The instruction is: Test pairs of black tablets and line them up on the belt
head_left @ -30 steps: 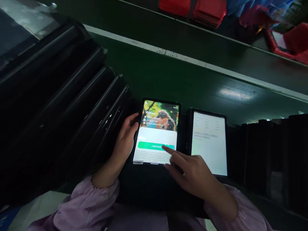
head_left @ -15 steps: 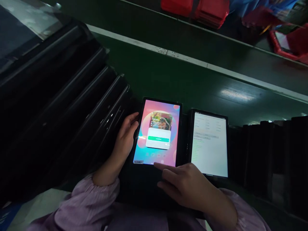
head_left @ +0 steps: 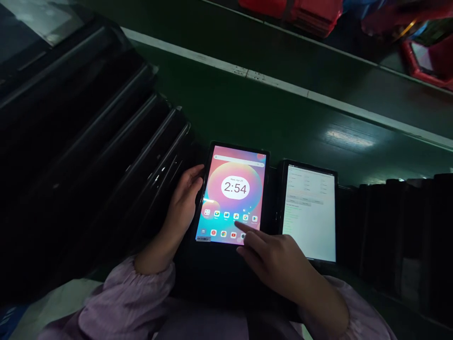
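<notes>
A lit tablet [head_left: 235,186] shows a home screen with a clock reading 2:54 and rows of app icons. My left hand [head_left: 182,200] grips its left edge, thumb and fingers against the side. Over the lower part of that screen, my right hand [head_left: 274,255] has its index finger stretched out above the icons, the other fingers loosely curled with nothing in them. To the right lies a second tablet [head_left: 309,212] with a white page of boxes and green text; my right wrist covers its lower left corner.
Black glossy cases or panels [head_left: 106,127] lean in a row at the left. More dark upright items [head_left: 382,226] stand at the right. Beyond a pale strip [head_left: 244,72] on the green surface [head_left: 226,108], red trays [head_left: 316,16] sit at the top.
A pop-up window on the left tablet has given way to the home screen with clock and icons. My right index finger has moved up from the bottom edge. My left hand stays put.
</notes>
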